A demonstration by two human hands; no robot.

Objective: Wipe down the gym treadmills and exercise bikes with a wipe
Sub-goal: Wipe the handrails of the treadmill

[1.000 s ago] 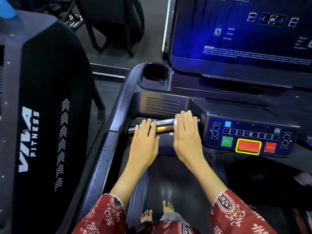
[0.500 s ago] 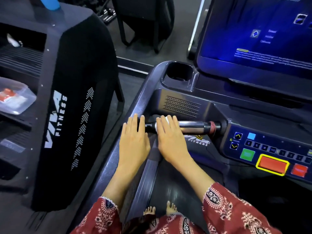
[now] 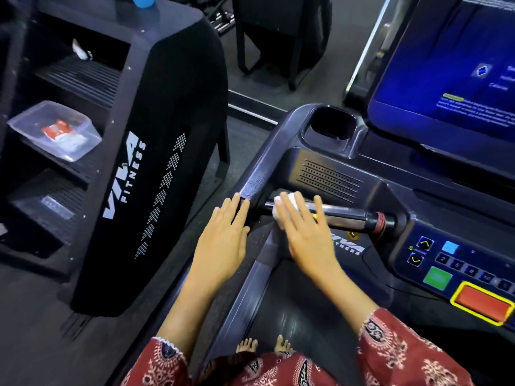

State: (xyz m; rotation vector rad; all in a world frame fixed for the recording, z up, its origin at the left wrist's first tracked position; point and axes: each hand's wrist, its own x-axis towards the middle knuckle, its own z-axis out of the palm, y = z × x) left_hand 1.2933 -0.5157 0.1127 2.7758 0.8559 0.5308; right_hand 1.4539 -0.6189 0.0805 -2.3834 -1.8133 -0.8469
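Pressing wipe [image 3: 279, 211] on handlebar [image 3: 345, 215], right hand [image 3: 309, 235] lies flat

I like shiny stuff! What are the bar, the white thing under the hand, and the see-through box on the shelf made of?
Bar: looks like polished metal, it shines like a mirror with bright streaks.
White thing under the right hand: probably soft cloth or paper, matte and bunched, too hidden to tell which.
Box: clear plastic, the red packet shows through it.
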